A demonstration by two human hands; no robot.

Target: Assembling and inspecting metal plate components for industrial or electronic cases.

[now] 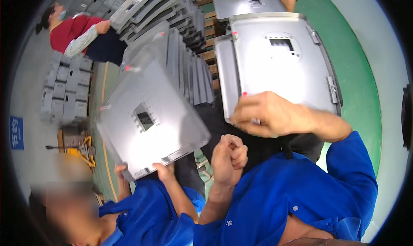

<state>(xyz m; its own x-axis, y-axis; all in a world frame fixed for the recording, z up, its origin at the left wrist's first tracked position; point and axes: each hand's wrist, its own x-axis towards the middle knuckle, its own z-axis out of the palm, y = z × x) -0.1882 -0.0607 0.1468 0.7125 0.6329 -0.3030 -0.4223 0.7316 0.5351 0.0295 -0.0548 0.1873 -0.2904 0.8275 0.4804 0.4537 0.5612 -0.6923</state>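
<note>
A grey metal panel (284,70) lies in front of me, with a rectangular cut-out and small red caps at its left corners. Over its near-left corner hovers my right hand (271,115), fingers curled together and slightly blurred; whatever they hold is hidden. Below that edge, close to my body, my left hand (230,158) is raised with thumb and fingers pinched, their contents too small to name. To my left, a co-worker in blue grips another grey panel (150,117) by its near edge, tilted, with its own cut-out and red caps.
Standing panels (189,70) are packed in a row beyond the co-worker's panel, with more stacks behind on wooden pallets (210,31). A person in red (75,33) stands far left. Grey boxes (64,87) and a yellow pallet truck (84,151) are at left; another panel (247,3) lies farther ahead.
</note>
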